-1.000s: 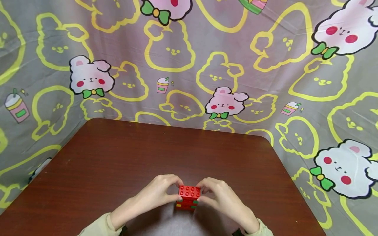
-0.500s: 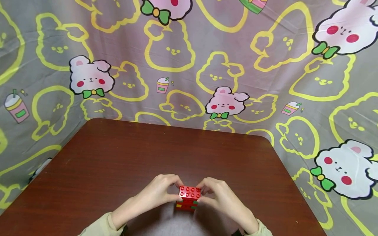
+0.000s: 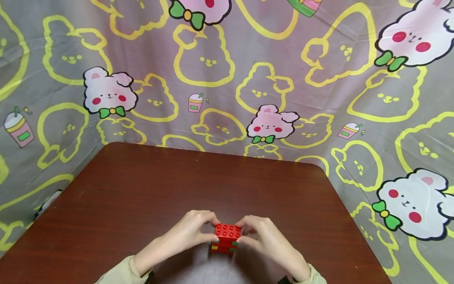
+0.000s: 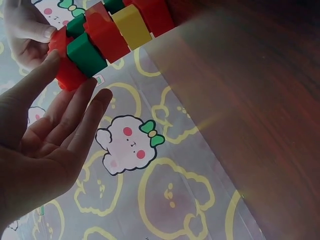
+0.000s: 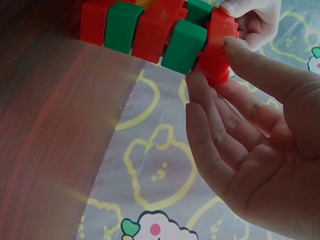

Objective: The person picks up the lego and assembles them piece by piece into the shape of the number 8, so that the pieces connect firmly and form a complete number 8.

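A small tower of toy building bricks stands upright on the table near its front edge. Its top layer is a red studded brick (image 3: 228,232). Beneath it come green bricks (image 4: 90,56), a red middle brick (image 5: 155,27), a layer with a yellow brick (image 4: 132,27) and a green one (image 5: 122,26), and a red bottom brick (image 4: 154,17). My left hand (image 3: 195,229) pinches the top brick's left end between thumb and fingers. At the right end my right hand (image 3: 263,233) pinches the same brick. The tower's far side is hidden in the head view.
The dark reddish-brown wooden table (image 3: 177,181) extends away behind the tower. Grey fabric (image 3: 220,94) printed with cartoon animals hangs around its back and sides. Light-coloured sleeves (image 3: 124,272) cover the forearms.
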Motion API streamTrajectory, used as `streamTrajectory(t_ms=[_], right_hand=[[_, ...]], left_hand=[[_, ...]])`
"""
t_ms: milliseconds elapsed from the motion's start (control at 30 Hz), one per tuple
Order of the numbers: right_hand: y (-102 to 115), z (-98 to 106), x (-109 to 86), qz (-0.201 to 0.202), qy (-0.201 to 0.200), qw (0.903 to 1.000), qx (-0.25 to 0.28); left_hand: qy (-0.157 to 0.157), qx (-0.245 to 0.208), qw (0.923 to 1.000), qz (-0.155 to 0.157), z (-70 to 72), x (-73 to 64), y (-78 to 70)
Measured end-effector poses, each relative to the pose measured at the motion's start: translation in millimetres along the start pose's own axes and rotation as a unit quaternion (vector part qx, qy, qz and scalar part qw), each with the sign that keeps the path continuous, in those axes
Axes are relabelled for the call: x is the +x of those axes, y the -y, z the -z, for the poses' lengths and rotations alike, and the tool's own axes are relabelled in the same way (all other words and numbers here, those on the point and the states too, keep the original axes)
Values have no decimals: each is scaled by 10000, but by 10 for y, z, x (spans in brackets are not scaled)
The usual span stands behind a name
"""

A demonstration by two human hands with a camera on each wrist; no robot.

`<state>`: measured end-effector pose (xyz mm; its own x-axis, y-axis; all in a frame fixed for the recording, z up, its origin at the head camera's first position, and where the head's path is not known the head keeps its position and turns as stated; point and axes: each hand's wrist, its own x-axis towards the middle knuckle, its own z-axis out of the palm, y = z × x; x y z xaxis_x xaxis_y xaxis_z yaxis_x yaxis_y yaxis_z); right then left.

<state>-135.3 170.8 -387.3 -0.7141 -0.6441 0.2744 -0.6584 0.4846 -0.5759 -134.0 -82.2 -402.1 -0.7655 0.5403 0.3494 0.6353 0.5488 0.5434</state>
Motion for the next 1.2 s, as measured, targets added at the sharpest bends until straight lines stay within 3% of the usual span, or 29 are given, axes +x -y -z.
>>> streamTrajectory(t_ms=[500,1200], right_hand=[[3,15,17,-140,54,9999,6],[3,5,27,-259,73,9996,54]], left_hand=[[-138,86,9998,-76,-37,-18,-4],[-110,17,9999,45,-21,-42,5]])
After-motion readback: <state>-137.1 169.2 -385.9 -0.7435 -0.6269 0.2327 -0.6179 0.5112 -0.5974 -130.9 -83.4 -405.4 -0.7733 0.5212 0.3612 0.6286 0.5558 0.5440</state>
